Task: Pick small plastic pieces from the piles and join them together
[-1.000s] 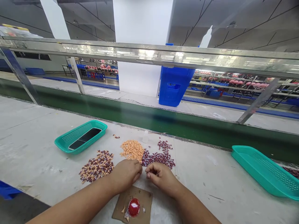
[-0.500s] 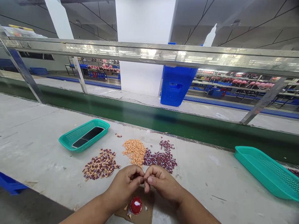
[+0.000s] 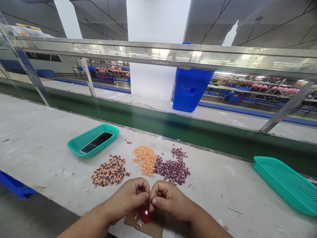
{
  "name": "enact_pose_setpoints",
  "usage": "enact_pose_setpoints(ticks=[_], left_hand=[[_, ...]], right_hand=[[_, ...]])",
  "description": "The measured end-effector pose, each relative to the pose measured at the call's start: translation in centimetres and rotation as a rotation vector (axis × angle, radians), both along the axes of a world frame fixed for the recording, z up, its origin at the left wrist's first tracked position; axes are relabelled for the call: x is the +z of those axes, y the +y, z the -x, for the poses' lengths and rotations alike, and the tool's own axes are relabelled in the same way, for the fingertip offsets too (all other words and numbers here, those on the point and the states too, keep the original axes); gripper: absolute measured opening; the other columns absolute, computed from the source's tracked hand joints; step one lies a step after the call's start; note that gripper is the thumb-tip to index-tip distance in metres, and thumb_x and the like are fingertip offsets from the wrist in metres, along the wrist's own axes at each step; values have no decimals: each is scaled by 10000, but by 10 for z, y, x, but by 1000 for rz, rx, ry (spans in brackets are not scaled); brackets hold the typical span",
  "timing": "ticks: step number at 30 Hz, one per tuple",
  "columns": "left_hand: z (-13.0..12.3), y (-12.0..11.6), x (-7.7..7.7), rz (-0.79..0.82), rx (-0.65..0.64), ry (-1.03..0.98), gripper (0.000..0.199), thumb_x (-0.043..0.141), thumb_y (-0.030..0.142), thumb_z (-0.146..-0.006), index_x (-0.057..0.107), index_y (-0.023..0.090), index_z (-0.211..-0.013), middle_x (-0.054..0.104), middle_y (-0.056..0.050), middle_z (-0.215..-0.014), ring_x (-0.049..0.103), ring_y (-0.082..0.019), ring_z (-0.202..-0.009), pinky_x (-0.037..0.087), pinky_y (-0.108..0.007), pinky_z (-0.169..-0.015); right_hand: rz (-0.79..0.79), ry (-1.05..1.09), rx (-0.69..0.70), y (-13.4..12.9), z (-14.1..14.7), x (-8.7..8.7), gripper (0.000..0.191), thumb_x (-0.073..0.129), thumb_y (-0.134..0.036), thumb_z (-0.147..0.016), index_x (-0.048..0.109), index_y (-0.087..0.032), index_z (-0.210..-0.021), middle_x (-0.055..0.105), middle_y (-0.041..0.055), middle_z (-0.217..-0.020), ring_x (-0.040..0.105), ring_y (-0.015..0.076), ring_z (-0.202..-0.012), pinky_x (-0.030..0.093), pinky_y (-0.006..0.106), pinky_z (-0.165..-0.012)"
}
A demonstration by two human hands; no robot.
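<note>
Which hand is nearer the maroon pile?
Right hand: just below the maroon pile in view. Left hand: farther left, below the orange pile.

Lighting: bright, even, from overhead. Glare: white streaks along the glass rail (image 3: 163, 52), upper middle. Shadow: soft, under the right hand (image 3: 172, 201), lower middle. Distortion: wide-angle bowing toward the frame edges, tabletop (image 3: 44, 125) slanting at left.
</note>
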State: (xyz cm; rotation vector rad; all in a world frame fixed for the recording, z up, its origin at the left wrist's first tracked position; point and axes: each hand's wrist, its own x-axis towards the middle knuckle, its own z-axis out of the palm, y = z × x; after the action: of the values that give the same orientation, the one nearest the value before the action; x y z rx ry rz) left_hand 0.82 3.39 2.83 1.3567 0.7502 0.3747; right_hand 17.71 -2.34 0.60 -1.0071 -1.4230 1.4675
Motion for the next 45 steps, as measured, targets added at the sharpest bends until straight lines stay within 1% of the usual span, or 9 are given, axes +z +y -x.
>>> enact_pose_setpoints(ticks=[2, 4, 6, 9, 13, 16, 19, 36, 45], left_hand=[[5, 0, -3, -22, 90, -15, 69, 585, 209, -691, 530, 167, -700, 578, 49, -568, 500, -104, -553, 338, -211, -535], [9, 0, -5, -38, 167, -32, 82, 595, 208, -691, 523, 168, -687, 533, 63, -562, 465, -96, -555, 331, -209, -540], [13, -2, -5, -24, 204, -62, 104, 607, 220, -700, 517, 170, -687, 527, 62, -567, 452, -96, -561, 339, -213, -550], [15, -7, -6, 29, 230, -117, 160, 645, 252, -704, 505, 174, -698, 538, 56, -570, 449, -100, -571, 349, -216, -559], [15, -14, -11, 110, 231, -188, 206, 673, 282, -711, 496, 177, -712, 564, 43, -575, 457, -101, -569, 352, -219, -559], [13, -18, -18, 160, 206, -214, 223, 682, 304, -722, 501, 175, -718, 584, 32, -588, 468, -100, -562, 350, -219, -551], [11, -22, -23, 178, 208, -219, 254, 699, 336, -716, 507, 171, -718, 588, 31, -596, 480, -96, -556, 353, -216, -550], [7, -26, -21, 187, 198, -206, 321, 727, 421, -671, 521, 178, -703, 612, 20, -595, 526, -114, -561, 367, -227, -558], [6, -31, -22, 177, 271, -269, 307, 729, 412, -689, 534, 178, -729, 616, 16, -623, 518, -110, -586, 376, -215, -555]], right_hand=[[-151, -310, -79, -3, 2, 4, 41, 607, -182, -738, 575, -185, -714, 602, 1, -701, 564, 154, -706, 410, 289, -689], [-309, -558, -94, -5, 5, 5, 127, 583, -69, -678, 609, -192, -700, 596, 2, -746, 546, 160, -787, 391, 280, -736], [-405, -698, -58, -8, 8, 5, 166, 575, -50, -663, 621, -204, -707, 598, 2, -771, 533, 164, -827, 377, 287, -777], [-448, -786, -33, -10, 11, 3, 155, 579, -68, -672, 622, -214, -703, 595, 0, -762, 523, 169, -814, 369, 304, -790], [-441, -583, -133, -11, 12, 6, 137, 578, -79, -702, 610, -212, -700, 590, -5, -772, 537, 159, -820, 385, 291, -782], [-424, -357, -271, -10, 13, 7, 66, 579, -163, -759, 607, -208, -721, 573, 1, -763, 539, 156, -777, 403, 282, -731], [-400, -252, -350, -9, 15, 5, 64, 576, -224, -786, 601, -206, -729, 555, 2, -752, 530, 157, -745, 400, 282, -705], [-379, -235, -381, -9, 18, 1, 77, 575, -255, -805, 585, -213, -741, 547, -9, -763, 526, 148, -744, 392, 274, -713], [-320, -170, -407, -8, 22, -4, 138, 595, -320, -807, 591, -203, -735, 555, 3, -748, 534, 160, -731, 409, 283, -692]])
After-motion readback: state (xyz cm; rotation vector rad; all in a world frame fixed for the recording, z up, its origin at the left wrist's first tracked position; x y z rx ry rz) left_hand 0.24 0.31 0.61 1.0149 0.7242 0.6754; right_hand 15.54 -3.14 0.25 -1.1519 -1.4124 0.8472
